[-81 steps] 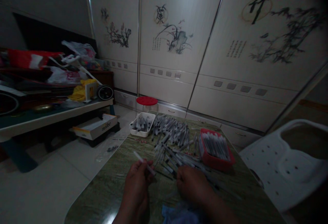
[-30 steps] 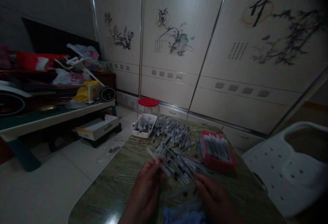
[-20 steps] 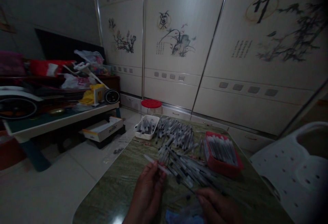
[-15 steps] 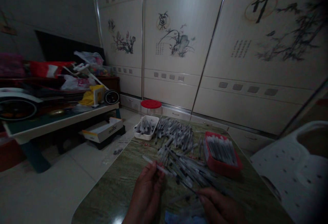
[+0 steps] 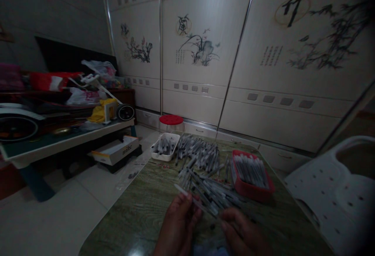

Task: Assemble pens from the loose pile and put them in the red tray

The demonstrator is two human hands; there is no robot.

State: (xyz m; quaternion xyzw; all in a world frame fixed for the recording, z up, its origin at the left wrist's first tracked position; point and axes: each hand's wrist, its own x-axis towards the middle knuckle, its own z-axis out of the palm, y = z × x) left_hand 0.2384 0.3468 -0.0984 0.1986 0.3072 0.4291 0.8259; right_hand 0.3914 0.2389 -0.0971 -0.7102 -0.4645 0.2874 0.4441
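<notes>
A whitish, see-through pen barrel (image 5: 179, 188) slants down to the right, pinched in the fingers of my left hand (image 5: 179, 222). My right hand (image 5: 243, 230) is closed at the barrel's lower right end, gripping what looks like a thin pen refill in line with it; blur and dim light hide the exact join. Just beyond both hands lies a loose heap of pens (image 5: 212, 189). A bigger pile of pens (image 5: 199, 152) spreads behind it. Below my hands, at the bottom edge, sits a bluish, partly cut-off bundle (image 5: 211, 247).
On the green marbled table (image 5: 131, 209) stand a red basket (image 5: 253, 191) packed with pens and a white tray (image 5: 162, 156) of small grey parts. A red stool (image 5: 171, 120) is behind, a white plastic chair (image 5: 331, 185) at right, and a cluttered low table (image 5: 70, 138) at left.
My hands have come closer together; the left moved right with the barrel. The thin dark rod that showed between barrel and right hand now lines up with the barrel's end. The view shifted slightly.
</notes>
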